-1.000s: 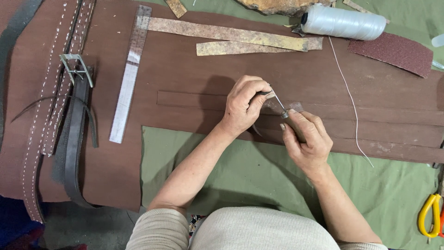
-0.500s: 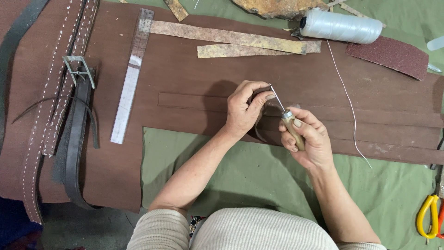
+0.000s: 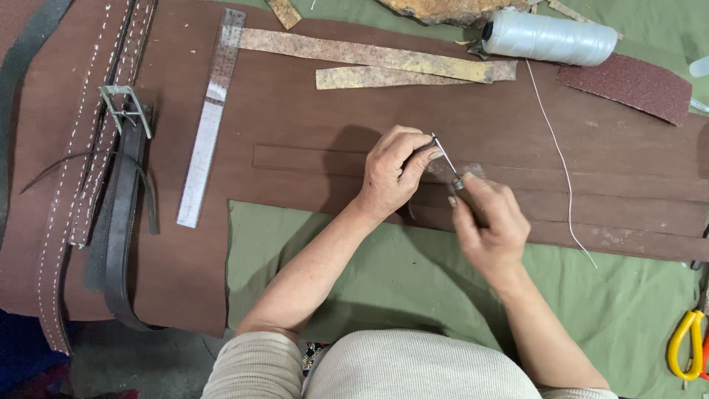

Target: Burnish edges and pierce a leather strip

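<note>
My right hand (image 3: 489, 225) grips an awl (image 3: 447, 164) with a thin metal point, its handle hidden inside the fist. The point slants up and left to the fingertips of my left hand (image 3: 394, 171). My left hand pinches the end of a narrow brown leather strip (image 3: 310, 157) that lies on the large brown leather sheet (image 3: 295, 111). The awl's tip meets the strip right at those fingertips.
A steel ruler (image 3: 210, 118) lies left of my hands. Stitched belts with a buckle (image 3: 122, 103) lie at far left. Two mottled tan strips (image 3: 369, 53), a white thread spool (image 3: 550, 37) with trailing thread, a sandpaper piece (image 3: 635, 85) and yellow-handled scissors (image 3: 687, 340) surround the green cloth (image 3: 384, 273).
My right hand has turned and closed over the awl handle, which showed half a second ago. My left hand stays pinched on the strip.
</note>
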